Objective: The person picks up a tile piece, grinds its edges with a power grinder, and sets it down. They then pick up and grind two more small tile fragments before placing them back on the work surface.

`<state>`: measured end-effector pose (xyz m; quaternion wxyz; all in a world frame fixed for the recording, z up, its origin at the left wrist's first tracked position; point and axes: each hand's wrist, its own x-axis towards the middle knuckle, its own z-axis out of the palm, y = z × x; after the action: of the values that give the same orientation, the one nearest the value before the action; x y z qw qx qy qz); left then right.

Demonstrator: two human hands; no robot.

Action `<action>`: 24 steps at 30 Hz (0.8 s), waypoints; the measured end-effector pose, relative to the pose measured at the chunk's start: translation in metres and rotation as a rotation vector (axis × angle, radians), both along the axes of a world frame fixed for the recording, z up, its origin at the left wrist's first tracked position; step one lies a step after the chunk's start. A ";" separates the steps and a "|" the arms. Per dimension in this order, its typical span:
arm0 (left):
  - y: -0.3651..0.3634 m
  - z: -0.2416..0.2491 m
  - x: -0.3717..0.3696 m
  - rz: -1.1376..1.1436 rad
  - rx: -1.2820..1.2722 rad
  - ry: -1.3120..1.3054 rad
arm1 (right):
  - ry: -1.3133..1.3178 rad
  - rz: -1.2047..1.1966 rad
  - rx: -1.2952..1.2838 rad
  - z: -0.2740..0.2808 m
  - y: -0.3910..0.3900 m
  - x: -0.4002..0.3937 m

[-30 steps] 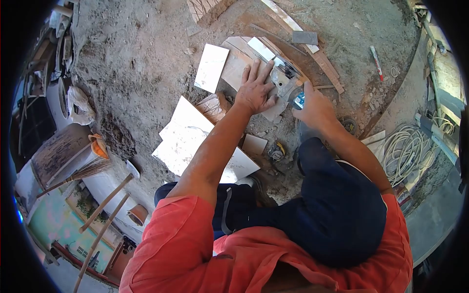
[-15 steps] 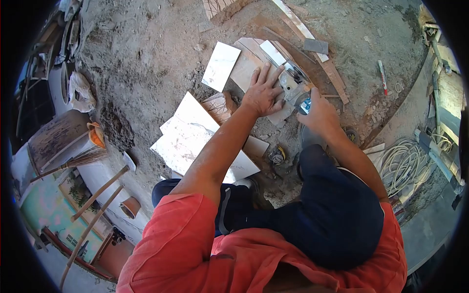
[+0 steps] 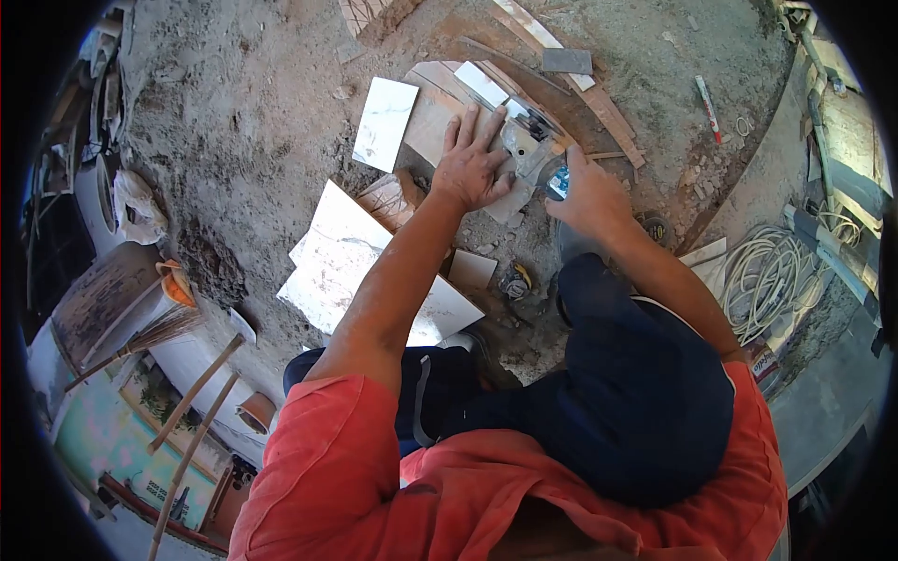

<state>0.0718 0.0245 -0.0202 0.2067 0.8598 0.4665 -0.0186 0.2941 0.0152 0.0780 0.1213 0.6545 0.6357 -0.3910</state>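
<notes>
My right hand (image 3: 594, 196) grips a handheld tile cutter (image 3: 527, 145), its body partly hidden by my fingers. The cutter's metal base rests over a narrow white tile piece (image 3: 480, 82), which sticks out beyond its far end. Flat beside the cutter lies my left hand (image 3: 470, 173), fingers spread and thumb near the base. Under this work is a pale slab (image 3: 432, 120) on the ground. A white marbled tile (image 3: 384, 123) lies left of the slab, and larger white tiles (image 3: 339, 252) are stacked nearer my left knee.
A grey block (image 3: 567, 61) sits across long narrow strips (image 3: 608, 117) at the far side. To the right are a red-and-white marker (image 3: 708, 107) and a coiled cable (image 3: 769, 280). A tape measure (image 3: 515, 280) lies by my feet. Wooden poles (image 3: 196, 393) lean at left.
The camera view has shifted, so the scene appears further left. Both hands and the cutter stay at nearly the same spot over the slab.
</notes>
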 end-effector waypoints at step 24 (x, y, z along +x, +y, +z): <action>-0.002 -0.012 0.001 0.043 0.104 -0.182 | 0.036 0.015 0.028 0.005 -0.012 0.012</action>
<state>0.0731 0.0221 -0.0318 0.2036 0.8572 0.4647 0.0883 0.3060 0.0036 0.0830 0.1035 0.6443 0.6480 -0.3928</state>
